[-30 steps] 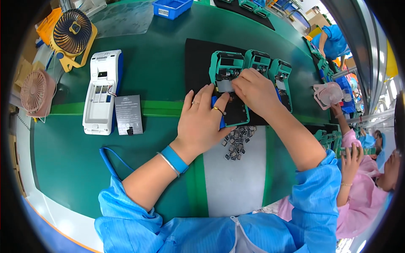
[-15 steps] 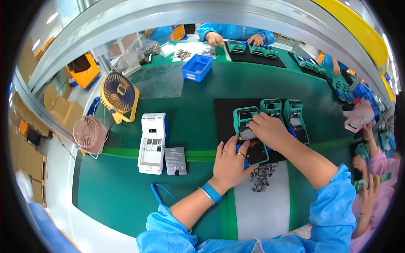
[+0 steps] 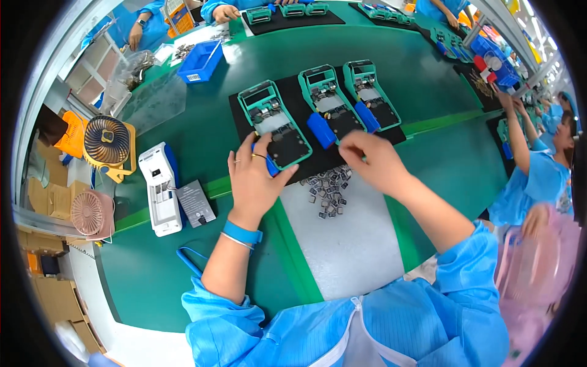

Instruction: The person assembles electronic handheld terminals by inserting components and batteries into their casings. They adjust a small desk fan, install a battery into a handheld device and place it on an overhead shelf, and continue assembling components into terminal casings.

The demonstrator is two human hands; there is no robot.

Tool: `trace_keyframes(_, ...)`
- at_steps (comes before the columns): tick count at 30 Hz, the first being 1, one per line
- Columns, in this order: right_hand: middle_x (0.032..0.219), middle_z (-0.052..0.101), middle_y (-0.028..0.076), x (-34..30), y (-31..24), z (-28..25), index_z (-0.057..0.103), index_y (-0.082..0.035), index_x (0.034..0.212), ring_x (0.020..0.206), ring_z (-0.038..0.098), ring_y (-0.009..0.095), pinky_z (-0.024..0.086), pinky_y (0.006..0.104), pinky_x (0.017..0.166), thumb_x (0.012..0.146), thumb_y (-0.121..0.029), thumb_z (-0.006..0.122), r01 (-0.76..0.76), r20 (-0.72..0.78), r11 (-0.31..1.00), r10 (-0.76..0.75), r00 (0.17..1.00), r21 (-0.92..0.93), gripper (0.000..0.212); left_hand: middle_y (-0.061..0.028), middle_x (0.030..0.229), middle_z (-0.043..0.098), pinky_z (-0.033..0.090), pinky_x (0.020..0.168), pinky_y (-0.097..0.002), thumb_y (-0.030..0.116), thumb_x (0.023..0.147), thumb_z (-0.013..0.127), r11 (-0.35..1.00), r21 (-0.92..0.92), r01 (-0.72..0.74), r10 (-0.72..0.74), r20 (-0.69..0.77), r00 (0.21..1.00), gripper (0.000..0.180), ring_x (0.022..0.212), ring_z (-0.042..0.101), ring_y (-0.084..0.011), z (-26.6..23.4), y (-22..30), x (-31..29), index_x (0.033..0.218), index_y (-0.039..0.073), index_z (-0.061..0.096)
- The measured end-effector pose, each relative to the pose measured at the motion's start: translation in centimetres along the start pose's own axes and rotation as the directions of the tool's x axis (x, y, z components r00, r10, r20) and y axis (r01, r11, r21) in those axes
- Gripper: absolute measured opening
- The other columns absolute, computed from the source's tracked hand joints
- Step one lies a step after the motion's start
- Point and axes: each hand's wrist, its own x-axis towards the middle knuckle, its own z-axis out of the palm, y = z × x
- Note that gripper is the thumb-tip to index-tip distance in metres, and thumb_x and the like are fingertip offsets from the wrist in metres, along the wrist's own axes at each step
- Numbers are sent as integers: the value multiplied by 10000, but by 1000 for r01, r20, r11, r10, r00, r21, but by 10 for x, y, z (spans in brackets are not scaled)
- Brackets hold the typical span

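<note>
My left hand (image 3: 252, 183) grips the lower left corner of a green device housing (image 3: 288, 147), its thumb along the bottom edge and fingers over the left side. The housing lies face down with electronics and a black lower section showing. Above a pile of small square metal-edged pieces (image 3: 330, 197), my right hand (image 3: 376, 164) has its fingers curled together; whatever they may hold is hidden. Two more open housings lie to the right, a middle housing (image 3: 324, 98) and a right housing (image 3: 374, 95), each with a blue flap at its side.
Under the housings is a black mat (image 3: 290, 92); a pale sheet (image 3: 345, 251) lies nearer me. To the left are a white device shell (image 3: 160, 189), a grey battery pack (image 3: 196, 204), a yellow fan (image 3: 109, 144) and a pink fan (image 3: 90, 214). Co-workers sit across and to the right.
My right hand has left the left housing and moved down and right to the pile. My left hand stays on that housing. The view has shifted.
</note>
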Motion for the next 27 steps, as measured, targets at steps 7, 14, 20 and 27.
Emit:
trace_keyframes(7,938,620,96,-58,14,8,653,-65,939,852,630,302,519,398,708,875,-154,659,-31,129,998,37,991,-47,109,-229,1378,479,388,1047,-476,302,707,848,998,-57,0,0,-15,1000,762,1239,490,-399,1,6,-5,1355,90,509)
trace_keyframes(14,955,630,61,-66,22,11,670,-92,933,879,623,271,540,375,734,835,-165,684,279,197,887,-219,956,-368,123,-217,1458,400,324,1099,-481,278,723,838,1000,-17,16,-17,-26,1000,781,1337,393,-416,-4,13,-5,1396,105,480)
trace_keyframes(20,916,643,58,-69,31,-10,684,-85,960,874,623,263,541,356,767,804,-128,689,346,171,923,-318,933,-170,161,-193,1463,406,243,1131,-512,274,778,783,975,-72,-212,209,-42,977,678,1388,330,-408,-6,66,28,1370,85,512)
trace_keyframes(27,844,636,65,-53,6,-5,654,-64,838,833,629,259,546,366,719,764,-120,680,253,270,904,-162,949,-344,96,-223,1452,428,293,1126,-529,419,853,680,974,18,-226,221,144,964,647,1393,359,-362,50,94,51,1373,67,527)
